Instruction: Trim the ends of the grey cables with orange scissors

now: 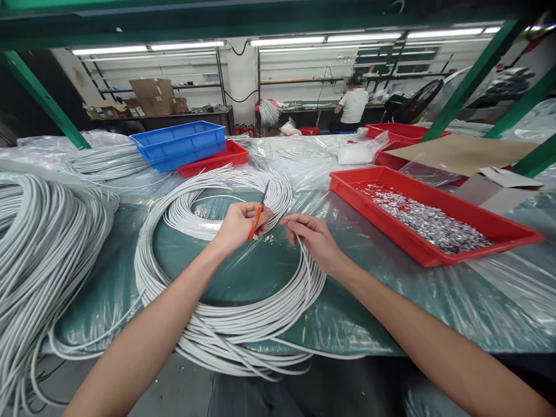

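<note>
My left hand (244, 223) is closed around a slim orange-handled tool (257, 222) whose thin dark tip points up and away; its exact kind is unclear. Just to the right, my right hand (316, 242) pinches the end of a white cable (300, 248) between thumb and fingers. That cable runs down into a large coil of white cables (260, 318) lying under my arms and partly over the table's front edge. A smaller coil (191, 223) lies behind my left hand. Small shiny metal bits (269, 238) are scattered on the table below my hands.
A red tray (369, 205) with many small metal parts stands at right. Another thick cable bundle (52, 249) hangs over the left edge. Behind are a blue bin (180, 145) and a second red tray (217, 159). Green posts (473, 81) frame the bench. A person (353, 104) sits farther back.
</note>
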Motion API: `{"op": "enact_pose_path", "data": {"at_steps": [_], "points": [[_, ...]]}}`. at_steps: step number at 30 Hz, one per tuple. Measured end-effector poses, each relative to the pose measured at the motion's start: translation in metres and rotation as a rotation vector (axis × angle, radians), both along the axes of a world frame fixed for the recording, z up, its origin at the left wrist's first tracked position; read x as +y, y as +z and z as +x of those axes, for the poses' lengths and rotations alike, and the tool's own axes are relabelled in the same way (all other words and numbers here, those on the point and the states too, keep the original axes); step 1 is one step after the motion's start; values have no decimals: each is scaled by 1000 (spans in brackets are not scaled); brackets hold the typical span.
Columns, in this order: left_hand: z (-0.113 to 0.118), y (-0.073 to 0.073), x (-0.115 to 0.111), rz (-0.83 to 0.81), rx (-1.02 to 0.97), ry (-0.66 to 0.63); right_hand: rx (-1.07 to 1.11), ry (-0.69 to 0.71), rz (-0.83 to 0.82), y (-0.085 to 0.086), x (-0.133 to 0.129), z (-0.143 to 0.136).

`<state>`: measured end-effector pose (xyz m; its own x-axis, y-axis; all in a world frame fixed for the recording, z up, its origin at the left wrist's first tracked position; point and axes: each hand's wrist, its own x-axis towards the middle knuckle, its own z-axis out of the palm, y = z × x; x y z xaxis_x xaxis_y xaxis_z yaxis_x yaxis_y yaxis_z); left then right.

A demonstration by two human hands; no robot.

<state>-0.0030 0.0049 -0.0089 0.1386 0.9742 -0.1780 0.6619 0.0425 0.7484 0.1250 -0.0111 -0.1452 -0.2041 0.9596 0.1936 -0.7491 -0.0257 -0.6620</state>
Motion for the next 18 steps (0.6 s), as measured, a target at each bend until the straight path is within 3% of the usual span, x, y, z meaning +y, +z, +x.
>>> {"op": "enact_pose_path", "data": {"at_steps": [6,11,15,18], "points": [[0,-1,1,6,50,8,-63,-52,20,-2,4,-2],[0,-2,0,9,39,-6,-288,-306,102,19,-7,25],[-1,-4,-1,12,33,-23,-632,-390,236,45,-75,88],[-1,-4,-1,13,40,-20,-817,-449,179,46,-141,135]]}}
